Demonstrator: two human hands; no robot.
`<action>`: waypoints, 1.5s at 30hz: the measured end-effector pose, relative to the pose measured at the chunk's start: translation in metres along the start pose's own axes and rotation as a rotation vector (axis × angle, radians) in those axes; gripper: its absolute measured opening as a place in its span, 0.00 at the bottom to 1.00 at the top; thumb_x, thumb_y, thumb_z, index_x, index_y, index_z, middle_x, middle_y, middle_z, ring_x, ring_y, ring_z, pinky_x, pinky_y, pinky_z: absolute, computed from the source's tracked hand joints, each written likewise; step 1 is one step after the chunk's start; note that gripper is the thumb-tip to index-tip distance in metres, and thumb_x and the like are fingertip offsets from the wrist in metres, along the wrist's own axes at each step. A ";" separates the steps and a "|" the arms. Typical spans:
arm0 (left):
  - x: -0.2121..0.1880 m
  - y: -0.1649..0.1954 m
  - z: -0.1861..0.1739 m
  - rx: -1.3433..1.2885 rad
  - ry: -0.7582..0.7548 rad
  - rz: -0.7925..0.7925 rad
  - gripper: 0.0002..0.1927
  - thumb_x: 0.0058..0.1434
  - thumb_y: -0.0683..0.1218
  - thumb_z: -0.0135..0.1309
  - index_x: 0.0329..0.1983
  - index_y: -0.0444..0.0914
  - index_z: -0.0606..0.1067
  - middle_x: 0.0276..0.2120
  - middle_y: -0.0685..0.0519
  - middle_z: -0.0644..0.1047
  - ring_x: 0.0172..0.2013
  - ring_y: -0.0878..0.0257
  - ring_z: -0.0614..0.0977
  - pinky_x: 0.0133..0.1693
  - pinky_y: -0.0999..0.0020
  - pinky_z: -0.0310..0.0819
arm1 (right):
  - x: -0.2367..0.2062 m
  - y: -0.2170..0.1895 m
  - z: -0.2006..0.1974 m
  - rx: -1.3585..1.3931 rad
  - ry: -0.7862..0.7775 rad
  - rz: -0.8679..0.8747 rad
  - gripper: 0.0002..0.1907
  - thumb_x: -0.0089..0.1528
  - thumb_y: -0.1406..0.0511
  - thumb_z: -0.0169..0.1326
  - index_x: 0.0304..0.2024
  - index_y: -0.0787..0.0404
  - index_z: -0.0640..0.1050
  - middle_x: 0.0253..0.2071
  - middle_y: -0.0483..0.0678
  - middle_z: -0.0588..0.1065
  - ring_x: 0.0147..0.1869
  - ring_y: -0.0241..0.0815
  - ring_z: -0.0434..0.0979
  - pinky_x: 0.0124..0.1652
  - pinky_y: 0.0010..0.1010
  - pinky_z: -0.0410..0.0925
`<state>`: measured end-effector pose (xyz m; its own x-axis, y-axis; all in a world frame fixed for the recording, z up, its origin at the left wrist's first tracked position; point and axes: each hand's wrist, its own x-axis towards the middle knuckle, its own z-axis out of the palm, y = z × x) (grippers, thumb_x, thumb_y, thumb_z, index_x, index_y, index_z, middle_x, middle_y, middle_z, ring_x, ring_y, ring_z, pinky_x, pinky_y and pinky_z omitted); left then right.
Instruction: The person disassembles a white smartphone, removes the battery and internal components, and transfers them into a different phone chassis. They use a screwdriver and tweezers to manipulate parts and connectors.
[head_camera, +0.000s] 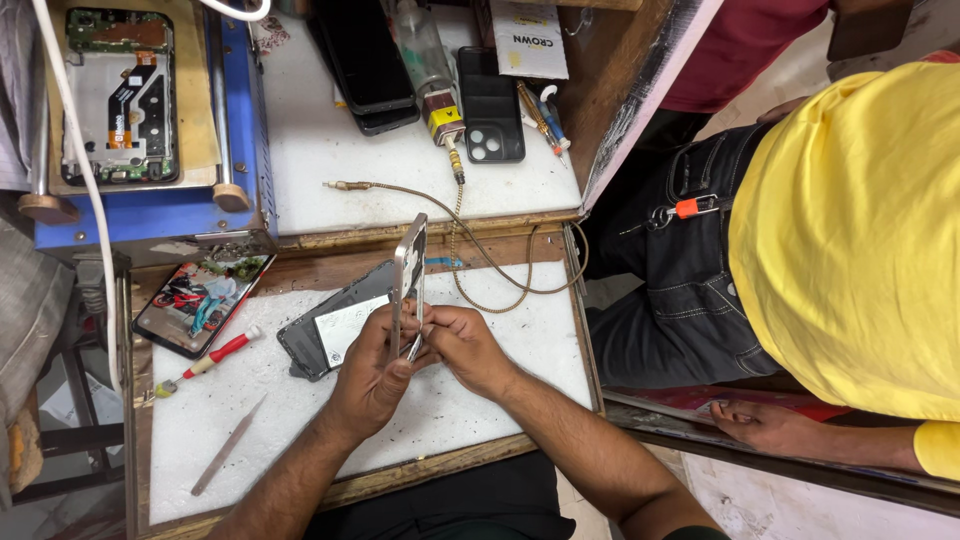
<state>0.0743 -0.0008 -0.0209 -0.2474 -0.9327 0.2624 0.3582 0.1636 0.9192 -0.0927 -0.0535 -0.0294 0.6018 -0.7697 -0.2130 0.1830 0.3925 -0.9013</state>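
My left hand (372, 375) and my right hand (465, 345) both grip the lower end of a silver-framed phone (408, 280), held upright on its edge above the white work mat (500, 390). My right thumb and fingers press at the phone's bottom corner. Just behind the left hand a dark phone back panel (330, 330) lies flat on the mat.
A red-handled screwdriver (210, 358) and a thin metal pry tool (228, 445) lie left on the mat. A lit phone (200, 298) rests at the mat's corner. A braided cable (470, 260) loops behind. A blue heating machine (130, 120) holds an opened phone. A person in yellow (850, 240) sits right.
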 end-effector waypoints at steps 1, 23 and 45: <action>0.000 0.000 0.000 -0.011 0.002 -0.003 0.35 0.70 0.67 0.46 0.63 0.35 0.60 0.63 0.39 0.66 0.67 0.48 0.72 0.62 0.48 0.78 | 0.000 0.000 0.000 -0.010 -0.005 0.002 0.13 0.72 0.71 0.40 0.50 0.72 0.76 0.46 0.57 0.78 0.47 0.43 0.84 0.48 0.35 0.81; 0.009 -0.005 -0.002 0.248 0.286 0.035 0.35 0.70 0.67 0.49 0.63 0.38 0.56 0.54 0.39 0.70 0.55 0.50 0.77 0.57 0.53 0.78 | -0.012 0.012 0.002 -1.170 0.161 -0.722 0.01 0.58 0.69 0.58 0.33 0.58 0.80 0.28 0.44 0.78 0.28 0.38 0.79 0.30 0.31 0.73; -0.001 0.001 -0.034 -0.258 0.452 0.081 0.35 0.70 0.68 0.50 0.67 0.43 0.54 0.59 0.37 0.71 0.56 0.52 0.77 0.57 0.54 0.75 | -0.104 0.104 0.027 -0.868 -0.886 -0.869 0.16 0.68 0.56 0.53 0.28 0.55 0.70 0.31 0.40 0.70 0.30 0.36 0.72 0.28 0.32 0.63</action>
<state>0.1055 -0.0112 -0.0305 0.1829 -0.9752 0.1249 0.5842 0.2100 0.7840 -0.1154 0.0804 -0.0911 0.8687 0.0681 0.4906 0.4064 -0.6643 -0.6274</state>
